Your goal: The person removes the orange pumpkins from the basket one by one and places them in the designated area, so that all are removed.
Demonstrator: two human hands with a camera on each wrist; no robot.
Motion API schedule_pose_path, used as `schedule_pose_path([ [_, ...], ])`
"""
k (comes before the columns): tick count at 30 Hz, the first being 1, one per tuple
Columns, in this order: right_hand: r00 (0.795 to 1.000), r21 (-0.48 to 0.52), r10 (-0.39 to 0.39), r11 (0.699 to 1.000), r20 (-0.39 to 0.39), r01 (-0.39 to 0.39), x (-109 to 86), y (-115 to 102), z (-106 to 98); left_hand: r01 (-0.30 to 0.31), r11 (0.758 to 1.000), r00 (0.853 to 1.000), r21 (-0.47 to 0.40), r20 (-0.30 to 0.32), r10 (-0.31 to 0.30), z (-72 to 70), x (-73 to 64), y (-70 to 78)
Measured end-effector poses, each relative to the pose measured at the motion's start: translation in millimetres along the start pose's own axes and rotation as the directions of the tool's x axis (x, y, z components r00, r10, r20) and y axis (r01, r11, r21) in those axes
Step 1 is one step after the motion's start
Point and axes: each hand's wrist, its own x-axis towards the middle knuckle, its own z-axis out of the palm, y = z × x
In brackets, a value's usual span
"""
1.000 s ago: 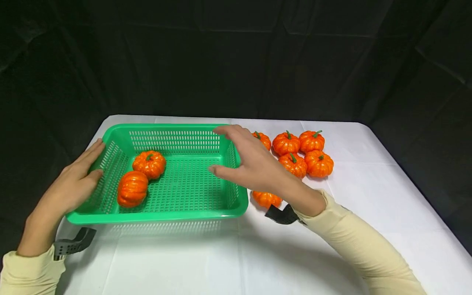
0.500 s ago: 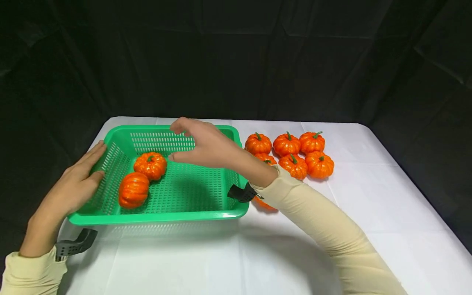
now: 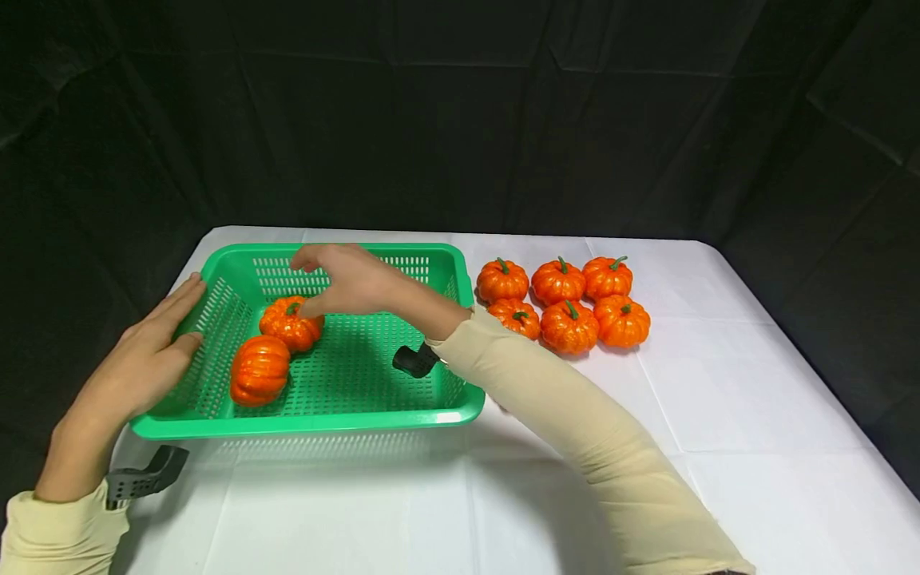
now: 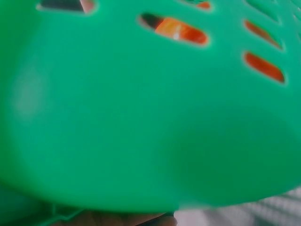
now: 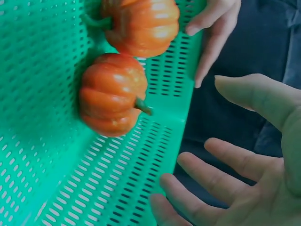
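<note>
A green plastic basket (image 3: 309, 425) stands on the table's left side. My left hand (image 3: 147, 351) rests along its left rim, fingers extended. Inside lie two orange pumpkins: one stem-up (image 3: 287, 329) at the back, one on its side (image 3: 259, 371) in front. Above the basket, my right hand (image 3: 352, 279) hovers near the back pumpkin with spread fingers, holding nothing. From the right wrist, a gap separates its fingers from the pumpkin (image 5: 113, 96) in the basket. The basket wall (image 4: 117, 103) fills most of the left wrist view, hiding most of the left hand.
Several orange pumpkins stand right of the basket, among them a back one (image 3: 503, 279) and a right-hand one (image 3: 622, 321). The right sleeve (image 3: 561, 415) crosses the basket's right rim. White cloth covers the table (image 3: 747, 375); black cloth (image 3: 460, 120) hangs behind.
My right hand has moved left, from the basket's right rim to above the back pumpkin. The left hand, the basket and the pumpkins stay where they were.
</note>
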Motion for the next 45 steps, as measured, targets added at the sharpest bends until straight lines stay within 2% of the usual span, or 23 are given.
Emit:
schedule_pose_path([
  [9,0.991,-0.021,0.071,0.997,0.110,-0.069,25.2,0.9,25.3,0.001,1.000,1.000,0.004,0.003,-0.001,0.6,-1.5,-0.9],
  [18,0.987,-0.050,0.092,0.995,0.135,-0.085,28.9,12.7,40.4,-0.007,1.000,1.000,0.002,0.005,0.007,1.1,0.5,0.5],
  [25,0.985,-0.011,0.044,0.999,0.169,-0.043,31.2,16.0,49.4,0.005,1.000,1.000,0.004,0.013,-0.005,2.0,-0.6,0.9],
  [31,0.973,0.012,0.085,0.996,0.213,-0.089,32.4,16.7,52.7,-0.002,1.000,1.000,0.007,0.010,0.002,0.8,-0.4,0.5],
  [40,0.983,-0.001,0.075,0.997,0.169,-0.076,33.0,15.4,55.4,-0.006,1.000,1.000,0.001,0.017,0.006,0.5,-0.4,-1.8],
  [45,0.974,0.020,0.113,0.993,0.197,-0.119,32.2,15.9,57.0,0.004,1.000,1.000,0.009,0.006,-0.004,2.0,0.4,-1.3],
])
